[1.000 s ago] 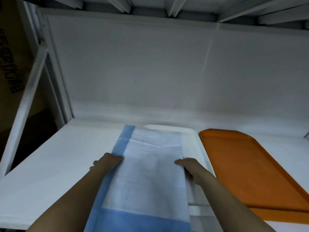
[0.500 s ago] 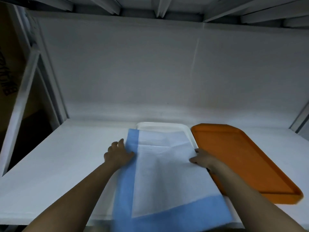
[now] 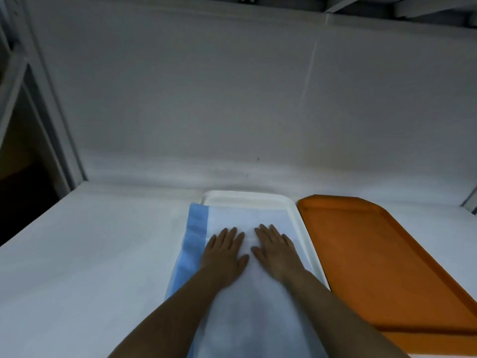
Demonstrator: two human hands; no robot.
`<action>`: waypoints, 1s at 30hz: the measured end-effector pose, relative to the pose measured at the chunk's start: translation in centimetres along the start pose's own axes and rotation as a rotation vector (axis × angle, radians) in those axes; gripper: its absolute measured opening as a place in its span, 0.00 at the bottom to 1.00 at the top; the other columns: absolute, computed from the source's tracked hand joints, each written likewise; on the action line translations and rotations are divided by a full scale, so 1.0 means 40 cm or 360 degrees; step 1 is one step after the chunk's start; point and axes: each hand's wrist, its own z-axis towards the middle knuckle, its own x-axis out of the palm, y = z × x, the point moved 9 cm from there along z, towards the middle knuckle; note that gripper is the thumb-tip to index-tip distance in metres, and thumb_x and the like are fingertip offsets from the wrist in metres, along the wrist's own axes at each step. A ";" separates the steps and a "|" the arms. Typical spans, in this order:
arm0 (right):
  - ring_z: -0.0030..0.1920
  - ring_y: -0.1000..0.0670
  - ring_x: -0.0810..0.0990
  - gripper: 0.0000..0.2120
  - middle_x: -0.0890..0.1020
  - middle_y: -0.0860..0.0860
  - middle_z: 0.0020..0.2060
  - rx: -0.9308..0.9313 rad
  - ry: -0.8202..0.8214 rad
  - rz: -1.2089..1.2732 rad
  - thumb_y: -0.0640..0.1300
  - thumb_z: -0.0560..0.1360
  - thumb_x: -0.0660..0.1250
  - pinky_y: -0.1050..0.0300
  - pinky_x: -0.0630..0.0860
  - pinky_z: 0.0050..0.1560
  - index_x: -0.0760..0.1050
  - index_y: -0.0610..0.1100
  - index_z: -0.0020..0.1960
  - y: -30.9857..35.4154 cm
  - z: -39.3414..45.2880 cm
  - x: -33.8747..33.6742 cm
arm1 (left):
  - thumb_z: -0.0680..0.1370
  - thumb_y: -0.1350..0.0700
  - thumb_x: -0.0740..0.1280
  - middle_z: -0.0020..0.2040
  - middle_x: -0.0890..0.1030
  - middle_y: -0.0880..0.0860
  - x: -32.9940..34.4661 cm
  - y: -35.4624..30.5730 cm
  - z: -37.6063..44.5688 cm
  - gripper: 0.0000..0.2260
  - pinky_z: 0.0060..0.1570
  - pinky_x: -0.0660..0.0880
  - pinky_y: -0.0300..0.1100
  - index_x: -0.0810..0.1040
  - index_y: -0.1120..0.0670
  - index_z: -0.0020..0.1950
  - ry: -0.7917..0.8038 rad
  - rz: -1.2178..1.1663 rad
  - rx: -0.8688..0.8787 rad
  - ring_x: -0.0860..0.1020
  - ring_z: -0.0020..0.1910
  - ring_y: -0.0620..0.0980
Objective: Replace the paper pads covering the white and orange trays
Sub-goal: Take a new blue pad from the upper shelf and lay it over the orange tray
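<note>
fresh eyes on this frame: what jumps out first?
Two hands, left hand and right hand, pressed flat side by side on a white paper pad with a blue edge, laid over the white tray at centre. Right of it sits a bare orange tray.

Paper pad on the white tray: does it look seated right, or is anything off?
It sits off-centre. The paper pad overhangs the white tray on the left, its blue border lying on the shelf, while the tray's far and right rim stay uncovered. Both hands, left and right, press it flat. The orange tray has no pad.
</note>
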 end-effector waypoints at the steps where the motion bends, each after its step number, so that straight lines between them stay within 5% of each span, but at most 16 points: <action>1: 0.77 0.53 0.42 0.37 0.46 0.54 0.78 0.0029 0.0033 0.0020 0.69 0.75 0.39 0.53 0.40 0.75 0.45 0.51 0.78 -0.016 0.004 0.020 | 0.75 0.34 0.38 0.79 0.45 0.48 0.009 0.015 0.001 0.34 0.74 0.42 0.46 0.45 0.47 0.78 0.0006 -0.0016 -0.0025 0.44 0.78 0.49; 4: 0.77 0.51 0.42 0.53 0.46 0.53 0.78 0.0224 -0.0001 0.0048 0.77 0.61 0.26 0.51 0.40 0.75 0.45 0.50 0.78 -0.078 0.000 0.037 | 0.75 0.32 0.40 0.79 0.45 0.52 0.016 0.090 -0.010 0.37 0.74 0.43 0.47 0.45 0.51 0.79 -0.0002 -0.0075 -0.0330 0.44 0.78 0.51; 8: 0.77 0.50 0.46 0.34 0.51 0.50 0.78 0.0376 -0.0287 0.0073 0.64 0.79 0.44 0.52 0.43 0.75 0.48 0.46 0.78 -0.104 0.034 -0.019 | 0.79 0.38 0.44 0.79 0.45 0.56 -0.035 0.086 0.021 0.34 0.75 0.41 0.47 0.43 0.58 0.78 -0.0179 -0.0049 -0.0416 0.43 0.78 0.53; 12: 0.77 0.51 0.43 0.27 0.49 0.52 0.78 0.0146 -0.0228 0.0077 0.56 0.82 0.45 0.54 0.41 0.75 0.49 0.48 0.78 -0.056 0.121 -0.030 | 0.82 0.44 0.48 0.79 0.45 0.53 -0.022 0.026 0.133 0.28 0.74 0.41 0.45 0.45 0.53 0.78 -0.0114 -0.0052 -0.0037 0.43 0.78 0.50; 16: 0.77 0.52 0.42 0.26 0.47 0.52 0.78 -0.0041 -0.0108 -0.0062 0.56 0.82 0.45 0.54 0.40 0.75 0.47 0.49 0.78 -0.039 0.188 -0.015 | 0.82 0.42 0.49 0.79 0.46 0.51 0.014 0.025 0.191 0.27 0.75 0.43 0.46 0.47 0.50 0.78 -0.0016 -0.0056 0.0035 0.45 0.78 0.50; 21: 0.77 0.52 0.41 0.55 0.45 0.54 0.78 0.0114 -0.0016 0.0028 0.75 0.57 0.22 0.52 0.39 0.75 0.44 0.51 0.78 -0.095 0.198 0.027 | 0.80 0.37 0.45 0.79 0.46 0.50 0.019 0.071 0.211 0.29 0.75 0.41 0.49 0.46 0.47 0.78 0.0030 0.0004 -0.0032 0.44 0.78 0.50; 26: 0.77 0.49 0.46 0.31 0.51 0.51 0.78 0.0201 -0.0142 -0.0079 0.62 0.80 0.47 0.48 0.43 0.76 0.50 0.48 0.78 -0.104 0.209 -0.004 | 0.79 0.39 0.49 0.79 0.45 0.55 -0.068 0.210 0.194 0.32 0.74 0.39 0.55 0.46 0.54 0.78 -0.0211 0.0269 -0.0462 0.43 0.77 0.54; 30: 0.76 0.48 0.52 0.32 0.57 0.50 0.76 0.0171 -0.0040 -0.0082 0.58 0.78 0.57 0.45 0.47 0.75 0.53 0.48 0.77 -0.091 0.257 -0.059 | 0.75 0.44 0.62 0.71 0.65 0.57 -0.117 0.356 0.149 0.30 0.68 0.60 0.51 0.59 0.55 0.73 -0.0307 -0.0279 -0.0972 0.63 0.71 0.56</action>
